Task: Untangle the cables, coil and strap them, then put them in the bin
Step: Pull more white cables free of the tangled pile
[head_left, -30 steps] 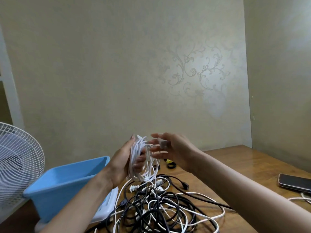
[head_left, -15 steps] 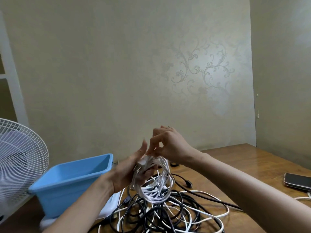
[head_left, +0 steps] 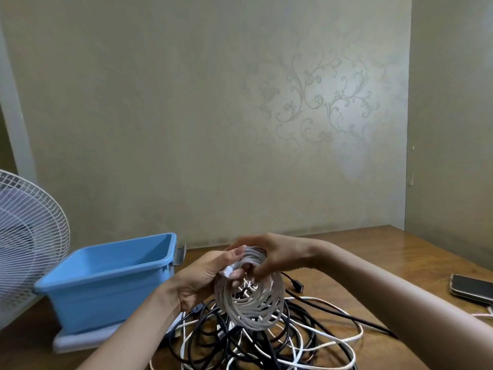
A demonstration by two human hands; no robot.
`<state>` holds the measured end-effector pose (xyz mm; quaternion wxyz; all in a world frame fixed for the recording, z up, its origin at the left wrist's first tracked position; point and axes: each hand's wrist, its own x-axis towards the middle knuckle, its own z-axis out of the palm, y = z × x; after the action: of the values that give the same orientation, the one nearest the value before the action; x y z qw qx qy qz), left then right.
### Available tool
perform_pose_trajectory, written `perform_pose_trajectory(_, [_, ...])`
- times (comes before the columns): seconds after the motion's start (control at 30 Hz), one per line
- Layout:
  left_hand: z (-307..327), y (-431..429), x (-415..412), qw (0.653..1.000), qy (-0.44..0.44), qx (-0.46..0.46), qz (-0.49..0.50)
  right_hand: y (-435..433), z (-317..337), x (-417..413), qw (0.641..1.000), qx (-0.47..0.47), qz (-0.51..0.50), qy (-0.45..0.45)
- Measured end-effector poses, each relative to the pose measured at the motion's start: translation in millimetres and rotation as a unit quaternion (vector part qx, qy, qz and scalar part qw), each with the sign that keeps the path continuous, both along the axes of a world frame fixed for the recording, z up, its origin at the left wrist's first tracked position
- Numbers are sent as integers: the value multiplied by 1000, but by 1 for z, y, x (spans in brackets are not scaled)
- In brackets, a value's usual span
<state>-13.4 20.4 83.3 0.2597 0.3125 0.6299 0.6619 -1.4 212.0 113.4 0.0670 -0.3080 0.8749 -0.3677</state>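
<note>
Our L hand (head_left: 202,279) has its grip tight on the white coil (head_left: 253,313), w/ the thumb pressing the plug end down on the loops at the top. Our R hand (head_left: 282,259) is blurry, but its grip looks wrapped round the top of the coil too, just beside the L. The coil hangs down from both grips like a round ring, its hole facing us, over the messy pile of black & white cables (head_left: 293,348) on the table (head_left: 373,252). It doesn't look strapped yet, & we can't see a strap. The blue bin (head_left: 106,303) sits to the left, open side up, near our L hand & farther from the R. So we think the L hand should carry the coil over, once it's tied.
</note>
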Motion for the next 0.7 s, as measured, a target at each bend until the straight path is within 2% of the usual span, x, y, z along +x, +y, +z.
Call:
perform_pose_trajectory(0.07, [-8, -2, -10, 1000, 9, -16, -11, 2, -4, -8, 1000, 17, -8, -1])
perform_pose_trajectory(0.17, [-11, -9, -20, 991, 64, -107, -58, 7, -9, -21, 996, 39, 22, -76])
perform_pose_trajectory(0.23, [-15, -11, -24, 981, 93, -163, -51, 6, -16, -30, 995, 35, 23, -92])
perform_pose_trajectory(0.3, [-24, -11, -32, 980, 86, -173, -40, 1, -27, -42, 996, 15, -1, -91])
perform_pose_trajectory(0.43, [-58, -6, -41, 958, 128, -248, 71, -2, -62, -61, 995, -24, -56, -84])
perform_pose_trajectory(0.5, [-73, -5, -43, 954, 128, -247, 114, -3, -81, -66, 991, -61, -69, -94])
perform_pose_trajectory(0.6, [-88, 0, -50, 949, 127, -249, 146, -4, -108, -64, 989, -105, -87, -64])
perform_pose_trajectory(0.7, [-91, 9, -52, 921, 164, -313, 166, 2, -122, -58, 990, -103, -86, -39])
